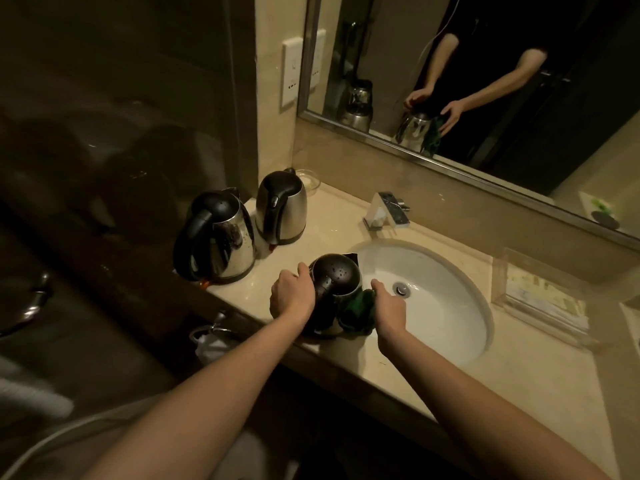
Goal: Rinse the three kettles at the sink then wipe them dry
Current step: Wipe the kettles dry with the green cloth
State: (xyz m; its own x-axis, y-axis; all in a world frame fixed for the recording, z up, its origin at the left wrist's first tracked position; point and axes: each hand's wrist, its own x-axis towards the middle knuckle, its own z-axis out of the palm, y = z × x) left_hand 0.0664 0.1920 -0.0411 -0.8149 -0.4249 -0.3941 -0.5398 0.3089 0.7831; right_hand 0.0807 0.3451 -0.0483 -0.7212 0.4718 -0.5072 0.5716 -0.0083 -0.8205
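Observation:
A steel kettle with a wet black lid (336, 277) stands on the counter at the left rim of the sink (446, 271). My left hand (292, 294) grips its black handle on the left side. My right hand (389, 308) presses a dark green cloth (358, 315) against the kettle's right side. Two more steel kettles stand upright at the far left of the counter: a near kettle (216, 237) with water drops on its body, and a far kettle (281, 207) by the wall.
The faucet (388, 211) sits behind the white basin, the drain (401, 289) at its middle. A small glass dish (308, 181) stands in the corner. A mirror runs above the counter. A clear tray (543, 299) lies at the right.

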